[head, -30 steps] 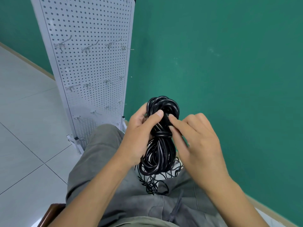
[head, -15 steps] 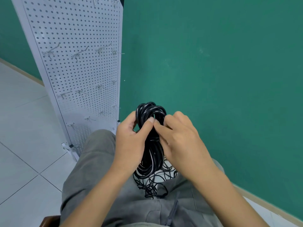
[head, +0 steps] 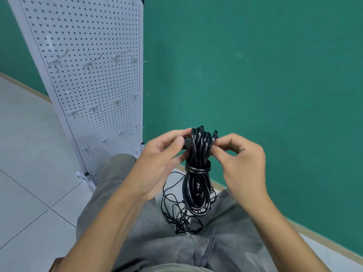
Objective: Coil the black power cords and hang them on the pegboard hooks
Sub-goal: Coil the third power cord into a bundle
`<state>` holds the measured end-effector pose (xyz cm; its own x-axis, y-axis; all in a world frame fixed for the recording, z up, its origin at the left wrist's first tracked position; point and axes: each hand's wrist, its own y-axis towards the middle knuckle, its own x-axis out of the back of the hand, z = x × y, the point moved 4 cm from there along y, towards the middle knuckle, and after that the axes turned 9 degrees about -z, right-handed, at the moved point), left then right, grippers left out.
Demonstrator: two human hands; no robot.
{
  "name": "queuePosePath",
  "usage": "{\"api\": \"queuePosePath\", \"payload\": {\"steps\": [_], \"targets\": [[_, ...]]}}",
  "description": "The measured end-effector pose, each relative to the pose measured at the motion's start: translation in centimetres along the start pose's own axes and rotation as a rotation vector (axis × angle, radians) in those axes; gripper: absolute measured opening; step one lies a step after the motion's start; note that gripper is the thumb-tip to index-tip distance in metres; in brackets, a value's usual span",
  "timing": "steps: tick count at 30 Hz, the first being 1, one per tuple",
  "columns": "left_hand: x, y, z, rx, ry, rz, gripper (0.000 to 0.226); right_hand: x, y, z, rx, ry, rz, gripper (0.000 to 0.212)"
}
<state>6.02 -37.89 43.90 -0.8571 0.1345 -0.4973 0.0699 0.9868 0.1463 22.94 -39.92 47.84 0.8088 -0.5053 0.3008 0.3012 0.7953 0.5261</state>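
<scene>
Plainly unlabelled black cord coil (head: 197, 185) between both hands

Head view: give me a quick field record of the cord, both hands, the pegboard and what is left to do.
cord: black coil, upright, wrapped round its middle
left hand: pinches the coil top from the left
right hand: pinches the coil top from the right
loose cord: thin tangle below the coil, between the knees
pegboard: white, standing at left against the green wall
hooks: bare, nothing hung
left to do: hang the coil on a hook
</scene>
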Motion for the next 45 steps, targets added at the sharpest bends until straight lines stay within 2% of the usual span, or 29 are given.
{"api": "queuePosePath", "payload": {"steps": [5, 8, 11, 14, 19, 22, 25, 29, 32, 36, 45], "targets": [[0.0, -0.1, 0.5, -0.017, 0.020, -0.082, 0.027, -0.4, 0.2, -0.9, -0.034, 0.081, 0.110, 0.013], [-0.2, 0.7, 0.1, -0.108, 0.068, -0.134, 0.024, -0.8, 0.6, -1.6, 0.010, 0.056, 0.128, 0.010], [-1.2, 2.6, -1.3, -0.226, 0.221, -0.127, 0.034, -1.5, 2.0, -2.5, 0.001, 0.125, 0.074, 0.011], [-1.9, 5.8, -2.0, -0.301, 0.399, -0.106, 0.032, -2.4, 2.9, -3.8, -0.022, 0.198, -0.035, 0.019], [-2.3, 10.9, -1.2, -0.418, 0.759, -0.004, 0.034, -3.8, 3.7, -7.3, -0.040, 0.137, -0.176, 0.020], [-2.0, 13.3, -0.4, -0.423, 0.937, 0.043, 0.032, -4.5, 4.2, -9.1, -0.057, 0.120, -0.221, 0.025], [-0.6, 16.0, 0.5, -0.390, 1.018, -0.025, 0.025, -4.9, 5.3, -11.2, -0.121, 0.161, -0.244, 0.035], [2.5, 20.1, 1.4, -0.269, 1.051, -0.086, 0.013, -7.6, 7.3, -15.8, -0.185, 0.023, 0.009, 0.036], [6.0, 23.5, 3.5, -0.152, 1.164, -0.085, 0.013, -10.4, 8.2, -19.0, -0.199, -0.081, 0.235, 0.027], [12.3, 27.9, 7.6, -0.045, 1.416, -0.083, 0.014, -14.8, 9.5, -23.9, -0.202, -0.190, 0.482, 0.016], [24.3, 34.6, 19.4, 0.164, 1.616, 0.000, 0.011, -26.0, 8.9, -38.2, -0.334, -0.359, 0.942, 0.012]]}}
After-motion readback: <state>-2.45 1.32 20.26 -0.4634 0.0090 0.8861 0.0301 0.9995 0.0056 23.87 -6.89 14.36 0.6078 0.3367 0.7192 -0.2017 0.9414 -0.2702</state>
